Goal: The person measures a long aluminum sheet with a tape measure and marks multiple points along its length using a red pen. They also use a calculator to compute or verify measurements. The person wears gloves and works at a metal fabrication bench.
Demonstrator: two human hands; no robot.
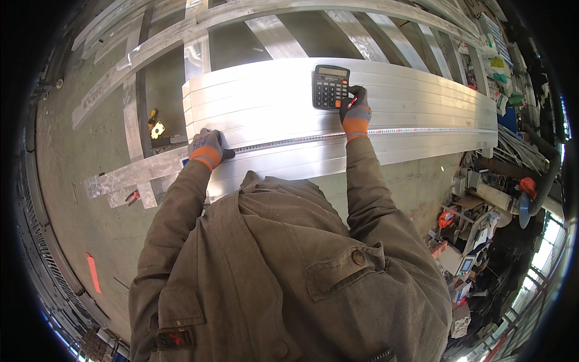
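Note:
Silvery metal profiles (271,108) lie side by side in front of me. Across them stretches a tape measure (416,130), its blade running from the left edge almost to the right end. My left hand (206,148), in a grey and orange glove, is closed on the tape's left end; a bit of blue shows beside it. A black calculator (331,88) rests on the far half of the profiles. My gloved right hand (356,113) is at its lower right corner, fingers closed around a slim red pen-like thing (352,102), partly hidden by the glove.
A frame of metal beams (274,37) supports the profiles. Beneath it on the floor is a yellow object (157,130). Red-handled pliers (132,196) lie at the left beams. A cluttered bench (461,241) stands at right, and a red strip (93,273) lies at lower left.

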